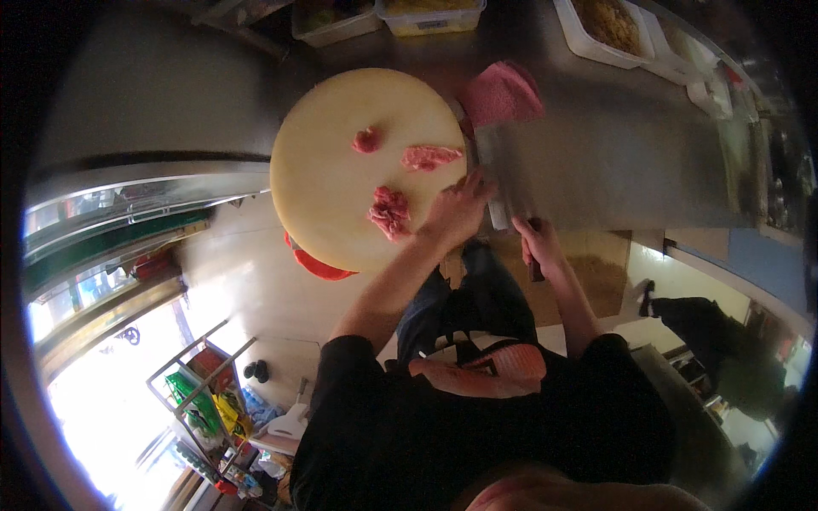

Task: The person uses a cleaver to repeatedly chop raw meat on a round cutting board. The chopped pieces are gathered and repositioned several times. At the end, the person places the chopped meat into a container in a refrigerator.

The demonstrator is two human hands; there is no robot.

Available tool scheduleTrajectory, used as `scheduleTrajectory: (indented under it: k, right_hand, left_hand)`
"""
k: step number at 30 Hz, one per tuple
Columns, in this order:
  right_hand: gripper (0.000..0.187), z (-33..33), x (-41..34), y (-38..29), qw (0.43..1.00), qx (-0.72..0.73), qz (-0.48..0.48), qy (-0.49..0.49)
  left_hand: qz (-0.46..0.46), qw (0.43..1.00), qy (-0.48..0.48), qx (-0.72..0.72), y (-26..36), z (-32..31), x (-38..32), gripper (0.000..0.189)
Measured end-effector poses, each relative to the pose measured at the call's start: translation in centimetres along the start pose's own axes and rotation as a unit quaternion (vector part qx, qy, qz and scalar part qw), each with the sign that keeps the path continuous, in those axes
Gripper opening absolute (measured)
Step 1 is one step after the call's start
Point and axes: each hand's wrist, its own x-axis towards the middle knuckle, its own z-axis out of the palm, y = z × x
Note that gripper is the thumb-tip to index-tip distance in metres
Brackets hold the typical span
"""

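A round, pale cutting board (326, 185) bears separate pieces of raw meat: a small lump (367, 140), a flat strip (431, 158) by the right side and a pile (389, 211) nearer me. My left hand (465, 204) is over the board's right edge, fingers bent, close to the blade of a cleaver (497, 172). What lies beneath those fingers is hidden. My right hand (542, 244) grips the cleaver's dark handle just right of the board. The blade is blurred and points away from me. Beyond it lies a pink cloth (505, 94).
Food-filled plastic tubs (431, 24) line the far side of the metal counter (613, 147), with more tubs (604, 32) at the far right. Something red (323, 265) shows under the board's near left edge. Another person (722, 351) is at the right. A metal rack (204, 377) stands lower left.
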Motion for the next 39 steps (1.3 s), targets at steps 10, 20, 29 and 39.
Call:
scheduleTrajectory:
  k: [10,20,29,39]
  right_hand:
    - [0.047,-0.6,-0.5,0.9,1.000,0.014,-0.010,-0.010]
    - [0.047,0.8,-0.3,-0.8,0.996,-0.021,-0.040,-0.080]
    - [0.050,1.5,0.4,-1.8,0.990,-0.130,-0.025,0.046]
    - [0.048,-0.8,-0.3,1.5,0.999,-0.020,-0.019,0.016]
  left_hand:
    - [-0.305,0.943,-0.061,-0.118,-7.5,1.6,-2.4,0.022]
    - [-0.195,0.963,-0.177,0.054,-6.3,-6.7,-6.2,0.027]
    - [-0.424,0.864,-0.259,0.081,-11.5,-0.2,0.3,0.029]
    - [-0.354,0.890,-0.279,-0.060,-10.0,-1.6,-1.4,0.028]
